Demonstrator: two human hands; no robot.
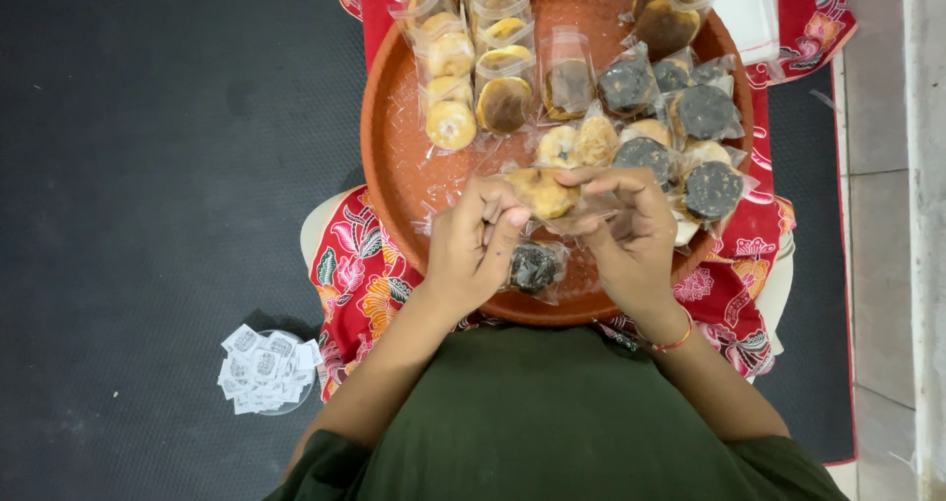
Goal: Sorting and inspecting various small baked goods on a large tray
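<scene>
Hands: two, left hand (475, 250) and right hand (631, 230), both pinching one golden pastry (544, 194) in clear wrap.
Pastry: between the fingertips, above the round tray (394, 156).
Dark cake (533, 267): one, just below.

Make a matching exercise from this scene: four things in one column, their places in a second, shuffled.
1. round brown plastic tray
2. golden cookie in a clear wrapper
3. pile of small white sachets
4. dark round cookie in a clear wrapper

a. on the dark mat, beside the left arm
b. on the tray under the hands
c. on the red floral cloth
d. held between both hands' fingers

Pairs: 1-c, 2-d, 3-a, 4-b
</scene>
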